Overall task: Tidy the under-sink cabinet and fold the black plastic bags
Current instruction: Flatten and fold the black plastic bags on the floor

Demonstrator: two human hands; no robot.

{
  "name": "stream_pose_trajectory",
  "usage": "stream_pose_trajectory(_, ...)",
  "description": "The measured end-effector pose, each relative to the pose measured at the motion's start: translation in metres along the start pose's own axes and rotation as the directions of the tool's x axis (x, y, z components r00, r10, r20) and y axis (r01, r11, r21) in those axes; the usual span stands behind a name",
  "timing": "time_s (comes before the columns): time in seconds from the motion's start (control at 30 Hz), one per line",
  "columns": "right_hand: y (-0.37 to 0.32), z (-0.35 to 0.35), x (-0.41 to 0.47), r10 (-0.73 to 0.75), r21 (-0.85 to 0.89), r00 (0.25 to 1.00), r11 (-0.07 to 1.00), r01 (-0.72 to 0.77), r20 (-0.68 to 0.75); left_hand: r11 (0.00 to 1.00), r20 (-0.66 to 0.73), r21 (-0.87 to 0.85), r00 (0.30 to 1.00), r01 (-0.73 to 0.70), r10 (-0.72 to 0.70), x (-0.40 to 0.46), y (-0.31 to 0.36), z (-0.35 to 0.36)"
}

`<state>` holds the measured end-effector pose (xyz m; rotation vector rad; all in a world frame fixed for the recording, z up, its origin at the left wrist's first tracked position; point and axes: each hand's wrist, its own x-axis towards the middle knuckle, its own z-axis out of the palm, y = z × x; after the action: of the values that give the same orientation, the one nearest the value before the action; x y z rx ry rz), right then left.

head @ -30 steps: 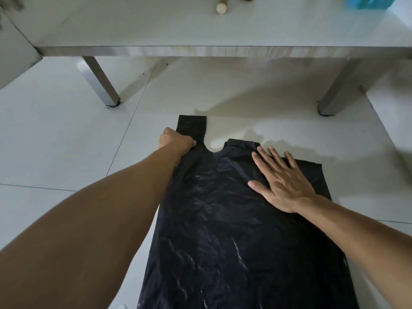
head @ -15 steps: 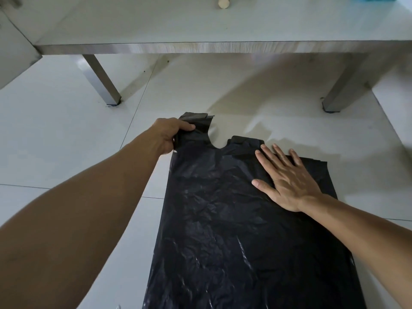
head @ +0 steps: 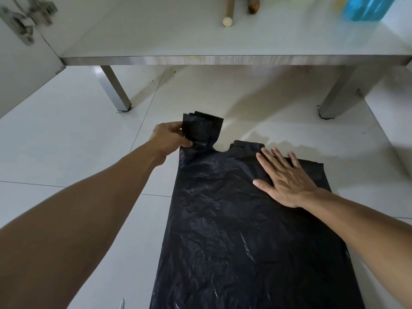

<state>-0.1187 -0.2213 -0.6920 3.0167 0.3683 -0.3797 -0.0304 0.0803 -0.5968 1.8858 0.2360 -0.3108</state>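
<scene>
One bag (head: 240,219) lies spread flat on the floor (head: 66,141) in front of the cabinet shelf (head: 178,36), its bottom end running out of view toward the person. Left hand (head: 170,139) pinches the near-left handle (head: 200,130) between thumb and fingers and lifts it off the tiles, so that strap stands up and curls a little. Right hand (head: 287,177) lies flat with straight, spread fingers on the bag's upper right part, pinning it; the right handle there looks already turned under or flattened (hard to tell which under the palm).

Judging by this, folding has barely begun: the sheet is smoothed out, but no lengthwise or crosswise fold shows yet. As for the cabinet, a stick (head: 228,14), a brownish object beside it and a blue bottle (head: 365,7) stand at the back of the shelf, blurred; whether they are sorted I cannot say. Only this bag is in view, so how many remain is unknown.
</scene>
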Motion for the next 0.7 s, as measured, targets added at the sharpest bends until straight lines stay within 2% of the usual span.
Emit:
stream_pose_trajectory(0.07, -0.004, -0.006, 0.001, -0.002, -0.034, 1.0, 0.999, 0.001, -0.026, 0.999, -0.024, 0.033, 0.999, -0.029, 0.03, -0.01, -0.007, 0.0)
stream_pose_trajectory(0.13, -0.016, -0.016, 0.0, -0.026, -0.017, 0.986, 1.0, 0.023, -0.166, 0.999, -0.038, 0.021, 0.999, -0.028, 0.028, -0.018, -0.012, 0.003)
stream_pose_trajectory(0.23, -0.051, -0.034, 0.001, -0.17, 0.114, 0.912, 0.967, 0.227, -0.373, 1.0, -0.071, -0.022, 0.997, -0.009, 0.008, -0.023, -0.014, 0.005)
stream_pose_trajectory(0.27, -0.066, -0.038, 0.002, -0.219, 0.161, 0.9, 0.941, 0.296, -0.376, 0.999, -0.074, -0.045, 0.997, -0.002, -0.002, -0.023, -0.013, 0.006)
stream_pose_trajectory(0.37, -0.11, -0.046, 0.011, -0.316, 0.258, 0.926, 0.895, 0.363, -0.209, 0.994, -0.062, -0.109, 0.998, 0.016, -0.023, -0.019, -0.01, 0.007)
stream_pose_trajectory(0.47, -0.14, -0.048, 0.029, -0.312, 0.203, 0.95, 0.928, 0.312, -0.035, 0.988, -0.077, -0.156, 0.997, 0.017, -0.029, -0.015, -0.004, 0.01)
stream_pose_trajectory(0.57, -0.155, -0.049, 0.046, -0.251, 0.109, 0.968, 0.963, 0.248, 0.018, 0.988, -0.099, -0.155, 0.995, 0.006, -0.021, -0.014, 0.001, 0.01)
stream_pose_trajectory(0.7, -0.163, -0.05, 0.057, -0.209, 0.097, 0.977, 0.974, 0.204, 0.048, 0.994, -0.085, -0.108, 0.996, -0.004, -0.005, -0.016, 0.003, 0.008)
